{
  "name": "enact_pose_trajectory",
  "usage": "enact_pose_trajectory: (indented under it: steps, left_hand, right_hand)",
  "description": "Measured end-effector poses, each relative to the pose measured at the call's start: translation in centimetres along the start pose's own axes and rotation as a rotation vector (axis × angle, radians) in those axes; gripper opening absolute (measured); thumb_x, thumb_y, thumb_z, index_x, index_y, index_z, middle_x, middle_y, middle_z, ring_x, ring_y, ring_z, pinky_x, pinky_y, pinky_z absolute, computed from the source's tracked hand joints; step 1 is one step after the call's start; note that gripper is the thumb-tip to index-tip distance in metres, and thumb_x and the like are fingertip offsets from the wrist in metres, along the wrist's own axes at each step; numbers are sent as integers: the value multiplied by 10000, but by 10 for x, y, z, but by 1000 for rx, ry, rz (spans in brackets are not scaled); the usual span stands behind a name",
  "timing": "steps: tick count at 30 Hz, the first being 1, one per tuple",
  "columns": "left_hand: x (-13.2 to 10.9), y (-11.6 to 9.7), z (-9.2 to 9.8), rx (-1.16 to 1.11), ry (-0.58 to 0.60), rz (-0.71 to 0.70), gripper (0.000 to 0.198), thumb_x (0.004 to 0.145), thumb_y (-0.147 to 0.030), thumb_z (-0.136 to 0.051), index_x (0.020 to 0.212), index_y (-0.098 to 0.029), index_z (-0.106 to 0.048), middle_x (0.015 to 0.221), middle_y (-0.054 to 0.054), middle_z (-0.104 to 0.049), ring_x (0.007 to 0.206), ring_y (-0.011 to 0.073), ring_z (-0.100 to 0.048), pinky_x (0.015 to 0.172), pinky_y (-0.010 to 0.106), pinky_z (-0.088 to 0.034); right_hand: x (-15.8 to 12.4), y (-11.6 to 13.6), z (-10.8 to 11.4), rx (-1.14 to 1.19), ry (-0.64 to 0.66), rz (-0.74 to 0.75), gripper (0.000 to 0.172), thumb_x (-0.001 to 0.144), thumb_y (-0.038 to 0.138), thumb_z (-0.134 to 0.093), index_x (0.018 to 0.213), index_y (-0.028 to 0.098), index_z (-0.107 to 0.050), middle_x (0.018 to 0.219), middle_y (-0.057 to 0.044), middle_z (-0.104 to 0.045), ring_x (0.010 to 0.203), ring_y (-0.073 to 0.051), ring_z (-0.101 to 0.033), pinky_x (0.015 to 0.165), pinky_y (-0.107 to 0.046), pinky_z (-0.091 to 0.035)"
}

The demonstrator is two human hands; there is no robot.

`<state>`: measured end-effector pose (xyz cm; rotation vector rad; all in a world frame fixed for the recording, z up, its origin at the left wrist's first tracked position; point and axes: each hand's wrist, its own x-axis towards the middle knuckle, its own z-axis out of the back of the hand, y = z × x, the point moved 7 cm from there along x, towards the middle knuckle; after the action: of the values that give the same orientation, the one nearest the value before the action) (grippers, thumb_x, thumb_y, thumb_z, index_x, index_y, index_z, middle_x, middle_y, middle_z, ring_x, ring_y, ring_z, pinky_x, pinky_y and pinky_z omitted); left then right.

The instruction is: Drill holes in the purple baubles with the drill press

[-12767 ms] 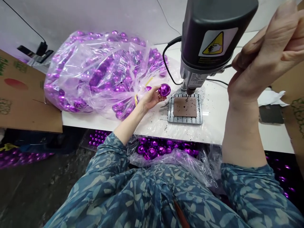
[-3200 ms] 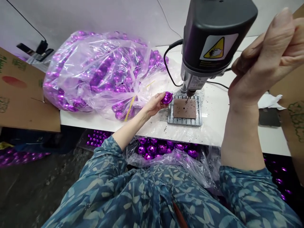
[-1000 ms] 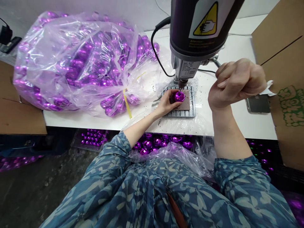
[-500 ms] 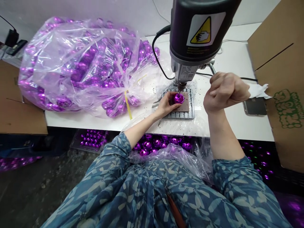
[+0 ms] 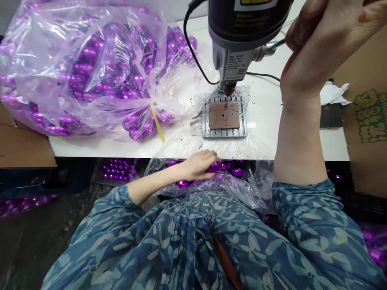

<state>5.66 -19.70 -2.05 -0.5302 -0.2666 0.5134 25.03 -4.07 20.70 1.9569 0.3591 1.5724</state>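
I see left hand, thumb and fingers apart, at purple balls; right hand clamped on drill lever.

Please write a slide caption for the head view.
Left hand over faceted purple balls in clear plastic sheeting; right hand at the metal lever of a black-grey drill press.

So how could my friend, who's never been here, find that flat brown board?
Find the big black-and-grey drill machine on the white table. Below its head is a slotted grey metal base. The flat brown rectangular board lies on that; unlike the grey metal around it, it has a small round hole near its middle.
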Motion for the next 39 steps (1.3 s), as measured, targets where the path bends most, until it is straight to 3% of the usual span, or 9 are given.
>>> enact_pose_trajectory:
  steps: [3, 6, 12, 18, 23, 26, 29, 34, 39]
  left_hand:
    - [-29, -10, -24, 342, 244, 63, 390, 942, -95, -618, 1317, -174, -688, 1349, 177, -759, 921, 271, -770, 773, 420, -636]
    - [-40, -17, -30, 392, 315, 48, 386, 907, -129, -685, 1269, -246, -746, 1252, 116, -796, 843, 242, -758, 718, 377, -621]
    - [-18, -5, 24, -49, 175, 21, 392, 958, -224, -661, 1331, -340, -688, 1164, 36, -808, 922, 193, -760, 855, 353, -654]
    - [52, 138, 128, -141, -293, 481, 394, 911, -11, -428, 1119, -178, -718, 1188, 105, -806, 1127, 229, -758, 1020, 403, -620]
    - [94, 247, 178, 276, -265, 1069, 480, 940, 28, -484, 1360, -80, -691, 1516, 223, -665, 1469, 325, -595, 1258, 464, -461]
    - [103, 270, 200, 371, -318, 1122, 640, 959, -6, -525, 1595, -74, -514, 1733, 251, -453, 1629, 367, -413, 1340, 510, -348]
    - [104, 289, 213, 384, -313, 1075, 649, 992, -62, -518, 1636, -132, -489, 1743, 226, -458, 1621, 387, -415, 1324, 537, -342]
    - [106, 318, 225, 334, -257, 1019, 393, 1037, -151, -574, 1412, -144, -691, 1427, 164, -735, 1420, 352, -611, 1200, 441, -436]
    - [107, 332, 227, 266, -394, 980, 172, 1050, -270, -676, 1161, -156, -741, 1084, 87, -798, 1289, 312, -635, 1152, 440, -448]
  right_hand:
    - [3, -3, 2, 63, -76, -21, 690, 640, 821, -503, 573, 197, -215, 463, 56, -291, 420, 71, -313, 488, -141, -193]
    - [4, -4, 3, 139, -138, 0, 624, 672, 773, -605, 653, 196, -369, 462, 80, -308, 401, 23, -318, 474, -214, -173]
    - [-2, -2, 5, 173, -228, 30, 623, 748, 715, -662, 643, 197, -330, 457, 79, -282, 393, -15, -325, 469, -260, -152]
    - [-5, 7, 4, 216, -229, 35, 595, 759, 635, -705, 641, 180, -339, 461, 72, -346, 404, 0, -336, 483, -253, -164]
    - [-8, 10, 8, 170, -224, -23, 553, 899, 462, -672, 616, 130, -332, 465, 79, -372, 429, 46, -398, 500, -240, -200]
    - [-9, 7, 11, 158, -226, -26, 617, 898, 474, -689, 584, 92, -319, 469, 76, -391, 429, 62, -408, 493, -218, -214]
    - [-8, 5, 13, 165, -214, 38, 691, 862, 568, -723, 563, 102, -310, 458, 76, -399, 395, 35, -382, 437, -188, -207]
    - [-12, 5, 17, 194, -235, 92, 694, 901, 502, -754, 558, 105, -299, 462, 53, -395, 418, 6, -388, 437, -210, -221]
    - [-16, 4, 19, 211, -293, 36, 671, 831, 547, -813, 590, 136, -341, 459, 52, -341, 432, -21, -379, 444, -249, -228]
